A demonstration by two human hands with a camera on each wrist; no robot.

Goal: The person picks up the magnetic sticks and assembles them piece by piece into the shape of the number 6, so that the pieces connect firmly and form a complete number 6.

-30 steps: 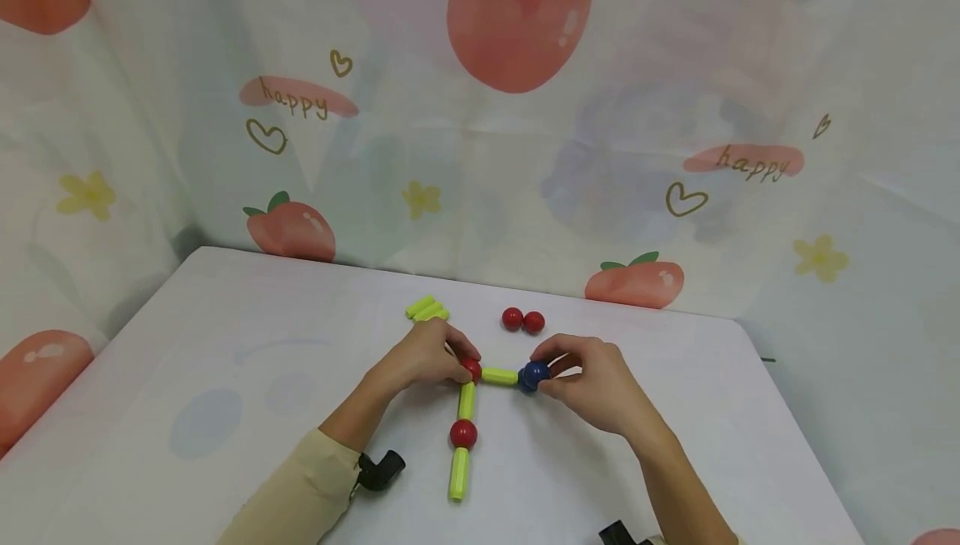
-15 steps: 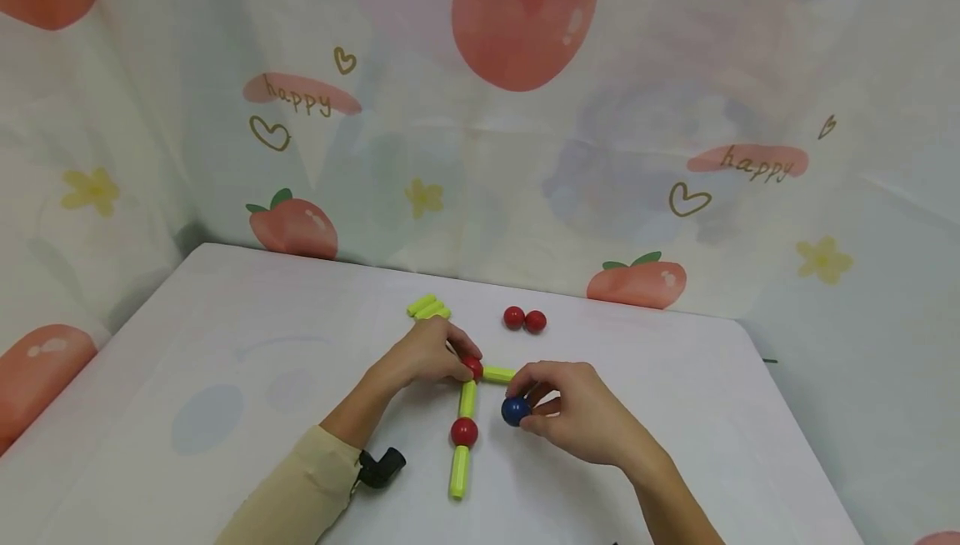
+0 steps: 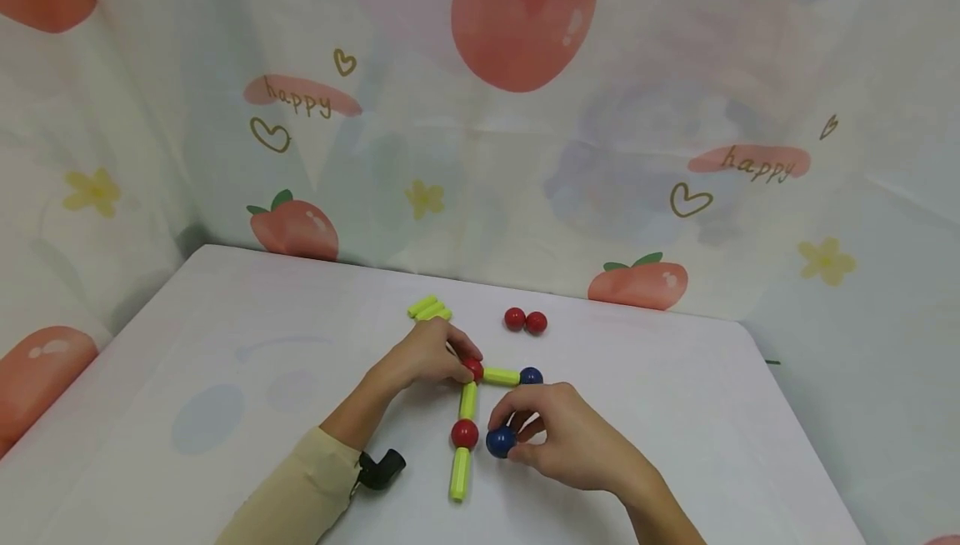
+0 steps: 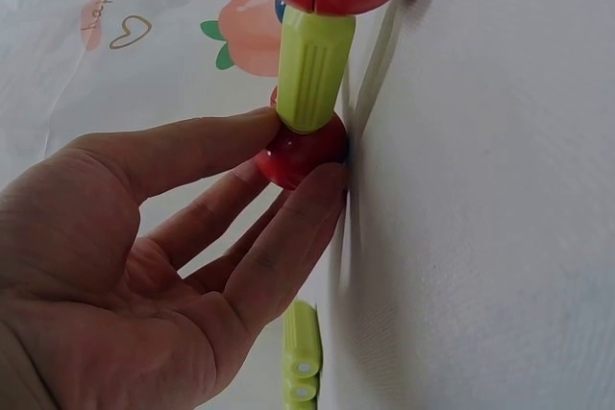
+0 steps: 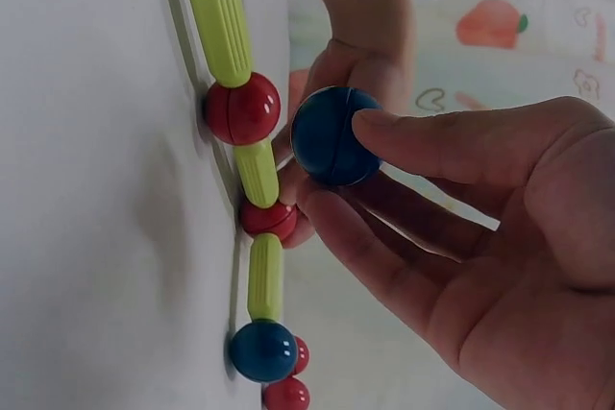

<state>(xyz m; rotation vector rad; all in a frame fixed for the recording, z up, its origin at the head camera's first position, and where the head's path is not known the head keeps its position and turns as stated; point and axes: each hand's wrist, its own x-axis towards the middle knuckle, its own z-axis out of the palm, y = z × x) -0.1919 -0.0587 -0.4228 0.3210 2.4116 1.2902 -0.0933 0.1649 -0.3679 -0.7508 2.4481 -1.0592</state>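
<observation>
On the white table [image 3: 225,378] lies a chain of yellow-green sticks and balls. My left hand [image 3: 459,366] pinches the red corner ball [image 3: 472,368] [image 4: 303,151] between thumb and fingers. From this ball a stick [image 3: 500,376] runs right to a blue ball [image 3: 531,376] [image 5: 262,350]. Another stick [image 3: 467,400] runs toward me to a second red ball [image 3: 464,433] [image 5: 242,108], with a last stick [image 3: 460,473] beyond it. My right hand [image 3: 513,438] holds a loose blue ball [image 3: 500,442] [image 5: 334,136] in its fingertips, just right of the second red ball and apart from it.
Several loose yellow-green sticks [image 3: 427,308] lie behind my left hand. Two loose red balls [image 3: 525,321] sit side by side further back. A printed fruit curtain [image 3: 517,153] closes the table's far and side edges.
My right hand has moved toward me and to the left with a blue ball in it. A blue ball now shows at the end of the sideways stick. The left hand has stayed put.
</observation>
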